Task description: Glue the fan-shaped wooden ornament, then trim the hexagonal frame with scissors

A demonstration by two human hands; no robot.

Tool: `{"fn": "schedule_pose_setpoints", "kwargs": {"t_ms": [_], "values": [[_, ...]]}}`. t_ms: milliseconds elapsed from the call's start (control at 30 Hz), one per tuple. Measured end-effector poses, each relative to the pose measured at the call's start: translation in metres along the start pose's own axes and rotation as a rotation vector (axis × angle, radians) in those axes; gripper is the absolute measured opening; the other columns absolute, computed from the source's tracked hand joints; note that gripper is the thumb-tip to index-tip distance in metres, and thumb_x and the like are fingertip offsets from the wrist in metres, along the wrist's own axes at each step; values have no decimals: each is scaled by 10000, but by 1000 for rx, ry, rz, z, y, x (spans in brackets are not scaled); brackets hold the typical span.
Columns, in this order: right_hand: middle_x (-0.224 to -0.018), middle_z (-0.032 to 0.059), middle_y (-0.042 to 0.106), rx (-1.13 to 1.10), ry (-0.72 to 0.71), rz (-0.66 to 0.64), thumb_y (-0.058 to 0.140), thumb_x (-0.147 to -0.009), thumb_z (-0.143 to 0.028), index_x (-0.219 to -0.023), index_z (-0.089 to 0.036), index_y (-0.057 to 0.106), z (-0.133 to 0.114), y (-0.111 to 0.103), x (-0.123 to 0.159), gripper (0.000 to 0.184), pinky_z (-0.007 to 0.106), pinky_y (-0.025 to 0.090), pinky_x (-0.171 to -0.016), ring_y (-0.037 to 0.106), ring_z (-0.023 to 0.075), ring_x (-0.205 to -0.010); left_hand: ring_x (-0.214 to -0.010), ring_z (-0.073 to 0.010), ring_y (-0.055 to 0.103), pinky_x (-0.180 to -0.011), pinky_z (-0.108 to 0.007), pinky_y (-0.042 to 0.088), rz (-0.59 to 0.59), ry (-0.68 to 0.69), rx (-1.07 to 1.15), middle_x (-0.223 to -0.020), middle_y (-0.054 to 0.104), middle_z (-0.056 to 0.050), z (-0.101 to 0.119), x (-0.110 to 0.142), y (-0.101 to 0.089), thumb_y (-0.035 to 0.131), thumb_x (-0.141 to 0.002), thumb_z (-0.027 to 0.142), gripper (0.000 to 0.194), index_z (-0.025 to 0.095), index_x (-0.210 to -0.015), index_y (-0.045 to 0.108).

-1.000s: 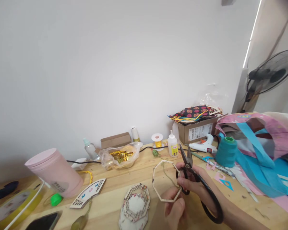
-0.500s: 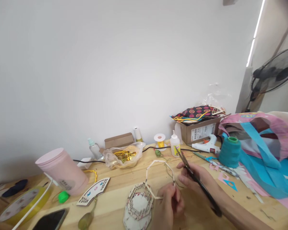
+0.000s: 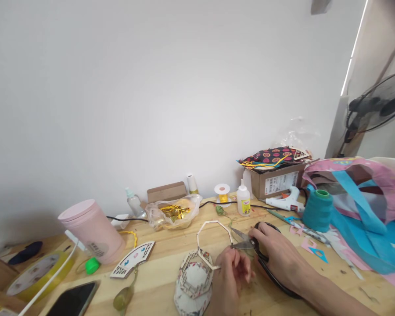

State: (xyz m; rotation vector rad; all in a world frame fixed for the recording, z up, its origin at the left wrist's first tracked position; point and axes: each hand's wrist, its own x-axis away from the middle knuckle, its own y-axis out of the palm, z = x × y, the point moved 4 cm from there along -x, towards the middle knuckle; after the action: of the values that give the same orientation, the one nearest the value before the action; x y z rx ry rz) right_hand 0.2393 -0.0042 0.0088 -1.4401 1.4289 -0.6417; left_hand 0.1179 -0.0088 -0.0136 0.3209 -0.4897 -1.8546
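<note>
My left hand (image 3: 232,272) pinches an octagonal wooden frame (image 3: 198,239) by its lower right side. My right hand (image 3: 274,250) holds black-handled scissors (image 3: 245,242), their blades parted and pointing left at the frame's right edge, close to my left fingertips. A thin green cord (image 3: 232,219) runs behind the blades from a small green bundle (image 3: 220,210); where it ends by my fingers is hidden. Left of my left hand, a lattice octagon (image 3: 185,281) lies on a pale floral octagonal piece (image 3: 192,303).
A glue bottle (image 3: 243,199), yellow thread spool (image 3: 223,195) and glue gun (image 3: 288,199) stand behind my hands. Teal thread (image 3: 317,213) and paper scraps lie right. Left are a fan-shaped piece (image 3: 133,260), pink container (image 3: 94,232), phone (image 3: 74,299) and tape roll (image 3: 61,263).
The scissors have swung from pointing up to pointing left, with their blades now at the frame's edge. My left hand and the frame have shifted left, and the view has turned slightly.
</note>
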Motion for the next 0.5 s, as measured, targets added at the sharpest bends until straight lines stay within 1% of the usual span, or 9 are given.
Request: {"fn": "schedule_pose_setpoints", "kwargs": {"t_ms": [67,167,300,367,433,500], "values": [[-822,37,499,14,7,-25,433,-566,-28,-806,-203,527,0,2,0,312,252,341,-605,484,180,-745,-480,-97,384,-584,-281,363,-4,-4,-7,-532,475,31,-1,0,-1,346,-794,293,273,199,-539,373],[-797,29,509,51,46,-66,426,-590,-13,-772,-204,524,2,5,-1,281,240,312,-568,494,165,-693,-500,-110,421,-573,-275,349,-13,-10,-35,-534,497,19,-3,0,-3,378,-791,332,294,183,-545,439],[-773,39,521,82,120,-65,397,-630,5,-761,-197,521,5,4,-4,270,246,274,-527,506,169,-642,-492,-114,438,-530,-263,322,-7,-32,-68,-528,515,2,-8,-1,-6,385,-795,350,336,158,-544,500],[-791,41,524,77,134,-60,400,-620,5,-775,-198,515,6,1,-3,281,243,284,-529,514,171,-656,-482,-111,430,-526,-263,319,-4,-37,-67,-521,506,5,-9,-1,-4,355,-805,370,369,157,-541,502],[-811,32,525,56,119,-59,401,-601,5,-785,-208,508,5,0,-1,301,233,310,-549,520,165,-686,-474,-107,408,-541,-269,327,-1,-34,-47,-508,483,14,-7,0,-3,339,-810,386,388,159,-537,494],[-814,23,521,25,89,-68,408,-583,-2,-778,-215,504,5,0,1,304,226,329,-568,519,157,-697,-481,-104,385,-575,-279,344,7,-30,-10,-513,470,22,-4,1,-1,350,-808,370,358,168,-536,469]]}}
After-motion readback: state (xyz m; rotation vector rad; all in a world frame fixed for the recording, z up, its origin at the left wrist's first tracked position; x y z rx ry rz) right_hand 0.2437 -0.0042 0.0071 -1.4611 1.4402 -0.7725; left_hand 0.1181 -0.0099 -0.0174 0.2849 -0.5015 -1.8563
